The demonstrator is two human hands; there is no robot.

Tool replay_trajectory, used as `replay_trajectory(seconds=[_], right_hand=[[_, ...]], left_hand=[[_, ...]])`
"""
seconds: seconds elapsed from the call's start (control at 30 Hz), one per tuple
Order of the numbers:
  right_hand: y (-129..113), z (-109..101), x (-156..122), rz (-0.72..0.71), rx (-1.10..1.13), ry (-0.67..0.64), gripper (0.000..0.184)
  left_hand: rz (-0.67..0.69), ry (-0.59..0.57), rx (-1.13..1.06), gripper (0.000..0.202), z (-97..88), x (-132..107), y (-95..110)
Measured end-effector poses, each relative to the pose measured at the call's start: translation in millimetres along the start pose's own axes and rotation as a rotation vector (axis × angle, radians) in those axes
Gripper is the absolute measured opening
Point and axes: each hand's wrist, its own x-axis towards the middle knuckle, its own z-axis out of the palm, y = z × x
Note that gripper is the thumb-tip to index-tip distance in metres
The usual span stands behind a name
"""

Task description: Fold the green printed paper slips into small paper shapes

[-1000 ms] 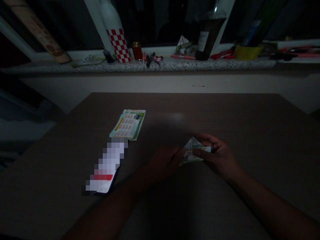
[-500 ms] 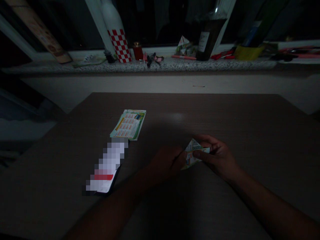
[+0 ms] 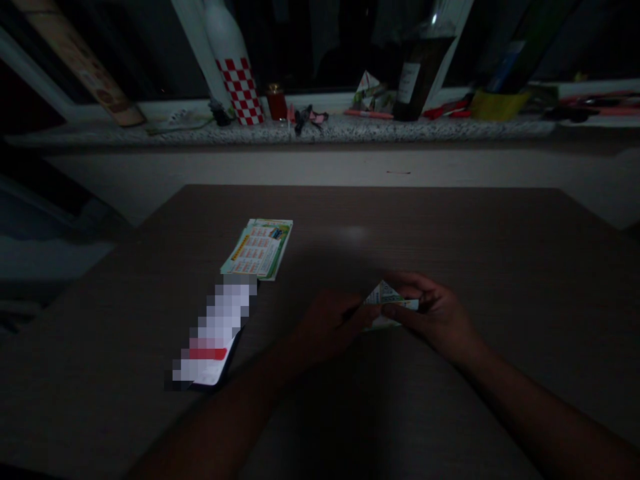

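Two hands [image 3: 330,325] [image 3: 445,320], one folded paper [image 3: 383,293]

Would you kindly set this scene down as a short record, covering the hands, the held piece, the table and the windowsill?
Left hand: on the left side of the folded paper
Right hand: holding its right side, thumb on top
Held piece: printed, peak pointing away from the person
Table: stack of printed sheets, with a phone at its near end
Windowsill: checkered bottle, small red jar, among other items
Light: dim
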Motion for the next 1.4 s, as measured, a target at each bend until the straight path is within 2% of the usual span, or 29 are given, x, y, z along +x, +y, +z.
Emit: replay_trajectory(seconds=[0.13,0.23,0.43,0.53,0.7,0.83,1.0,1.4], right_hand=[[-5.4,1.1,1.6,-0.035,-0.032,0.081,0.038],[-8.5,-0.1,2.4,-0.035,-0.004,0.131,0.037],[-4.3,1.2,-0.4,-0.100,-0.058,0.085,0.035],[-1.3,3.0,-2.1,-0.201,-0.159,0.099,0.034],[-1.0,-0.1,-1.5,-0.455,-0.259,0.225,0.028],[-2.1,-5.2,-0.3,-0.586,-0.390,0.184,0.017],[-2.9,-6.2,0.0,-0.614,-0.470,0.130,0.016],[-5.8,-3.8,-1.2,-0.573,-0.441,0.097,0.018]], left_hand=[[-0.108,0.007,-0.139,0.048,1.2,1.0,0.7],[-0.126,0.006,-0.237,0.047,-0.4,2.0,1.1],[-0.136,0.013,-0.376,0.031,1.2,3.4,-2.0],[-0.156,0.029,-0.393,0.033,3.6,3.5,-5.6],[-0.207,0.078,-0.442,0.032,3.1,4.1,-9.3],[-0.226,0.106,-0.427,0.033,1.4,4.4,-7.2],[-0.216,0.105,-0.391,0.034,1.1,3.8,-3.5],[-0.174,0.121,-0.312,0.033,1.2,0.7,-1.4]])
